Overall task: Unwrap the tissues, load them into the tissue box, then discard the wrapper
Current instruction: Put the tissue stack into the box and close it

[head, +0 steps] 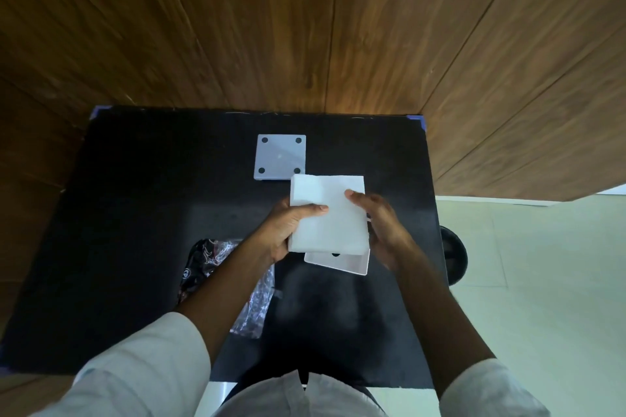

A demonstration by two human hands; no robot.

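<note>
While the tissue stack (328, 213) is held over the open tissue box (338, 263), its edges should be squared to the walls before it is lowered. Left hand (291, 230) and right hand (379, 227) are clamped on its sides. Stack: white, thick, unwrapped. Wrapper (250, 294) is left on the black table (135, 213).

A black table (135, 213) fills the middle of the view, with blue tape on its far corners at 11 and 1 o'clock. Behind it, from 9 through 2 o'clock, stands a brown wood-panel wall (305, 27). Pale floor tiles (542, 281) spread at 3 to 5 o'clock, where a round black stool (455, 256) sits just beside the table's right edge.
</note>
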